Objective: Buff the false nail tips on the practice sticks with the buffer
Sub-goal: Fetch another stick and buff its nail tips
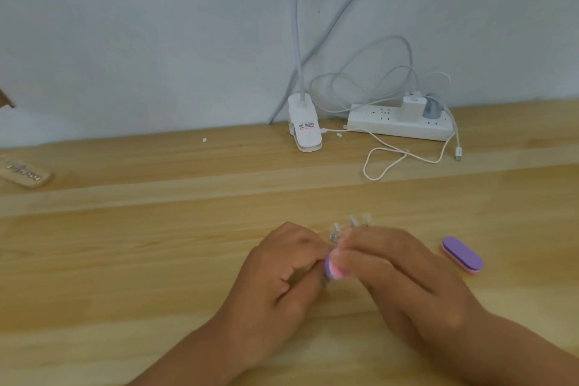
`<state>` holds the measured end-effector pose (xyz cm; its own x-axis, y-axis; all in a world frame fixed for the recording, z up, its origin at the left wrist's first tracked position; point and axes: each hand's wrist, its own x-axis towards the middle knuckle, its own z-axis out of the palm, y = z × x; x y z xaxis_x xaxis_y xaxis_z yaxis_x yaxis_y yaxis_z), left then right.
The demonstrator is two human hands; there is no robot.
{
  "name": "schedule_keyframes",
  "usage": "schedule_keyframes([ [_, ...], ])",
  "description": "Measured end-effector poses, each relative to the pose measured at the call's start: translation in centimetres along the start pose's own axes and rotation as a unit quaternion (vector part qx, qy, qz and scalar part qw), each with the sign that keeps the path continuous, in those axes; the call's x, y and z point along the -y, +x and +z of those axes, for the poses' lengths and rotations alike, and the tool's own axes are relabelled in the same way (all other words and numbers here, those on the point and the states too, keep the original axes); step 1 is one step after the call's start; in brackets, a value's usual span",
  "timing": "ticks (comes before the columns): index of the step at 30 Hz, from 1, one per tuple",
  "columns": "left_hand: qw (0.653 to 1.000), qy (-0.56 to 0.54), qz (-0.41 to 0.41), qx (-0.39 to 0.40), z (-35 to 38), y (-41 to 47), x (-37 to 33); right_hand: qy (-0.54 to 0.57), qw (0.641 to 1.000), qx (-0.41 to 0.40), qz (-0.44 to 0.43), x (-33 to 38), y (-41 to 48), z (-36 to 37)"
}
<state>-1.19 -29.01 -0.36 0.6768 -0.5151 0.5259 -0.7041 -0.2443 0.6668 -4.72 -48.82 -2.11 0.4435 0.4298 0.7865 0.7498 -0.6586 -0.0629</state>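
left hand (275,279) — bare | right hand (398,276) — bare | both forearms (200,351) uncovered to the frame edge

Pale wall (156,25) behind wooden table (125,260).

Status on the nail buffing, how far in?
Done: cannot tell; the nail tips are too blurred to show any finish. In hand: left hand grips the practice sticks, right hand pinches the buffer against them, so buffing looks underway. Left: likely the tips fanned out beyond the fingers. A second buffer lies apart on the table.
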Motion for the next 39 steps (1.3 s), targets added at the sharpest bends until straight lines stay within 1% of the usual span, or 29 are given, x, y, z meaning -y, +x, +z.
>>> schedule_keyframes([
  [2, 1.000, 0.006, -0.008, -0.002, 0.0, 0.0, 0.0, -0.005, 1.000, 0.005, 0.010, 0.0, 0.2, -0.2],
  [5, 1.000, 0.014, -0.007, -0.001, 0.0, 0.0, 0.1, -0.029, 0.999, 0.015, -0.036, 0.9, 0.1, 0.1],
  [6, 1.000, 0.011, -0.013, -0.002, 0.0, 0.0, 0.1, -0.034, 0.999, 0.018, -0.034, 0.8, 0.1, 0.1],
  [9, 0.999, 0.012, -0.030, -0.005, -0.1, 0.0, 0.1, -0.048, 0.999, 0.012, 0.022, 0.1, 0.2, -0.2],
  [10, 0.999, 0.016, -0.030, -0.003, -0.1, 0.1, 0.1, -0.048, 0.999, 0.013, 0.022, 0.3, 0.2, -0.1],
  [13, 0.999, 0.023, -0.022, 0.010, -0.1, 0.1, 0.1, -0.055, 0.998, 0.025, -0.023, 1.0, 0.1, 0.3],
  [15, 0.999, 0.026, -0.028, 0.006, -0.1, 0.1, 0.1, -0.064, 0.998, 0.030, 0.003, 0.5, 0.2, 0.2],
  [17, 0.999, 0.029, -0.029, -0.003, -0.1, 0.2, 0.0, -0.055, 0.997, 0.018, 0.047, 0.2, 0.3, 0.1],
  [18, 0.999, 0.031, -0.025, -0.003, -0.1, 0.2, 0.0, -0.048, 0.997, 0.014, 0.051, 0.3, 0.4, 0.2],
  [21, 0.999, 0.025, -0.023, 0.000, 0.0, 0.1, 0.2, -0.027, 0.999, 0.017, 0.023, 0.9, 0.3, 0.3],
  [24, 0.999, 0.007, -0.032, -0.008, 0.0, 0.1, 0.2, -0.004, 0.998, 0.006, 0.069, 0.1, 0.5, -0.1],
  [25, 1.000, 0.003, -0.029, -0.008, 0.0, 0.1, 0.2, 0.007, 0.997, 0.000, 0.072, 0.2, 0.5, 0.0],
  [28, 1.000, 0.013, -0.012, 0.001, 0.0, 0.0, 0.2, 0.036, 0.998, 0.000, 0.043, 0.7, 0.4, 0.2],
  [32, 1.000, 0.008, -0.030, -0.002, 0.1, 0.0, 0.3, 0.043, 0.995, 0.006, 0.084, 0.1, 0.3, 0.1],
  [36, 0.999, 0.000, -0.033, 0.001, 0.1, 0.0, 0.3, 0.060, 0.997, 0.006, 0.056, 0.2, 0.2, 0.4],
  [39, 0.999, -0.020, -0.039, -0.011, 0.1, 0.0, 0.3, 0.059, 0.994, -0.009, 0.092, -0.4, 0.3, 0.2],
])
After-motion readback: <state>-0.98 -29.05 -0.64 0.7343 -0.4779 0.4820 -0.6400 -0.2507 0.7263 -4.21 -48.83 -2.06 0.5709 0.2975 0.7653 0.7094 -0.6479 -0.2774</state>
